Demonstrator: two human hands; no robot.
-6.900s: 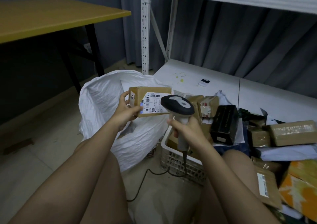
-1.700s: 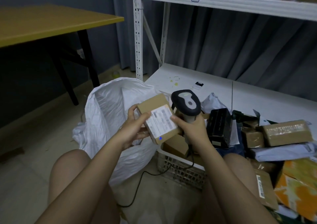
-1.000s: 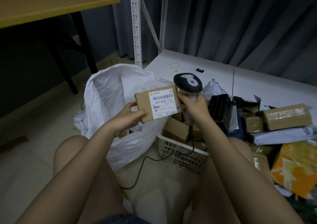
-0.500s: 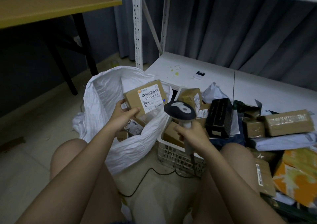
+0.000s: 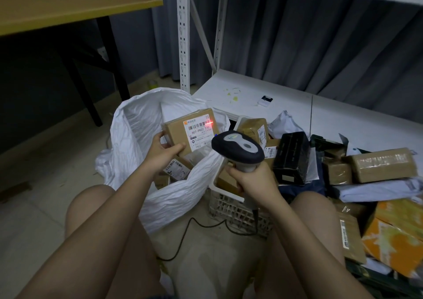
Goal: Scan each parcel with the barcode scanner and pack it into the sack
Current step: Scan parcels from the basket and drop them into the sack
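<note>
Left hand (image 5: 163, 155) grips a brown parcel (image 5: 183, 136) over the open white sack (image 5: 137, 138); right hand (image 5: 254, 182) is curled around the barcode scanner (image 5: 238, 148), and red light falls on the parcel label (image 5: 200, 134).

The parcel (image 5: 180, 136) is plain brown card with a white label striped in black bars, a small orange square at its corner and a red glow on the barcode; the sack (image 5: 137, 143) is white and creased. The scanner (image 5: 238, 148) is black with a grey top; the basket (image 5: 231, 209) is white lattice; the table (image 5: 68, 3) is mustard yellow on black legs; the curtain (image 5: 320, 40) is grey-blue.
</note>
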